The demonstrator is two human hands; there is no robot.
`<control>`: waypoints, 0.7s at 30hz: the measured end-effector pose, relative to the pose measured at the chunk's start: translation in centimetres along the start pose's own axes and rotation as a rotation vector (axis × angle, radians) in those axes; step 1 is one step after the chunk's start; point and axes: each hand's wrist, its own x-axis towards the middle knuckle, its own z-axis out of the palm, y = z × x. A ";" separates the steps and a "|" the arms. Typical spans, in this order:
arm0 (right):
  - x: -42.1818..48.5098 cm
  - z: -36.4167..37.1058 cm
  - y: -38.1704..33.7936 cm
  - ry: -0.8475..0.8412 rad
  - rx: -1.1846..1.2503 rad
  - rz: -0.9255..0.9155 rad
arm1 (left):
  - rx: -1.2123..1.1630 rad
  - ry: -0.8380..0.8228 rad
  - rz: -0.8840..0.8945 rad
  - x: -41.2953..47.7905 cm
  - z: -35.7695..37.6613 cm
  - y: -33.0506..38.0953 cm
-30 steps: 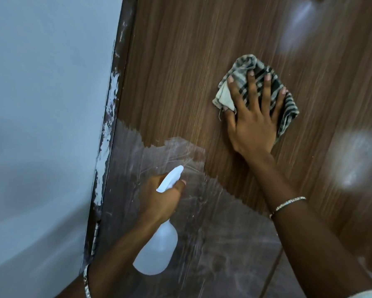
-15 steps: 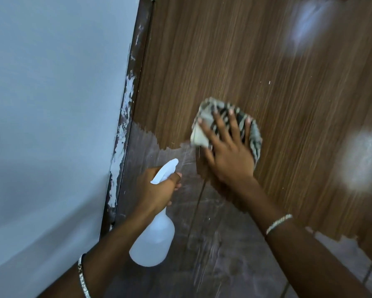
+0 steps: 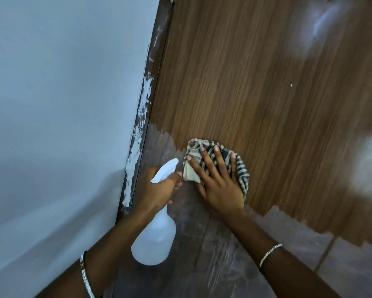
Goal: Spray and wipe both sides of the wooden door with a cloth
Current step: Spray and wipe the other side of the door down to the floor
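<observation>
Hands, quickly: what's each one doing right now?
Left hand: closed round the bottle.
Right hand: open, flat fingers pressing the cloth against the door.

A pale blue-grey wall (image 3: 51,104) filled the left side. Beside it ran a dark brown door frame (image 3: 162,39), streaked with white paint.

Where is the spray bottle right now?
Head view, low and left of centre: the left hand grips the spray bottle by its neck, between the paint-smeared door frame and the striped cloth under the right hand.
</observation>
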 end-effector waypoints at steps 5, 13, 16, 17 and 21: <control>6.7 -2.8 3.6 0.037 0.035 0.064 | 0.069 0.047 0.059 1.0 -1.9 0.2; 11.3 -3.4 2.8 0.070 0.057 0.244 | 0.092 0.075 0.022 2.4 -3.7 -1.8; 5.5 -1.0 -1.2 0.006 0.064 0.069 | 0.104 0.066 0.033 2.2 -4.2 -1.9; 3.6 -0.2 -2.3 -0.005 0.040 0.009 | 0.114 0.067 0.042 2.0 -4.3 -1.8; 3.2 0.2 -2.6 -0.018 -0.020 -0.068 | 0.114 0.057 0.046 1.6 -4.5 -1.5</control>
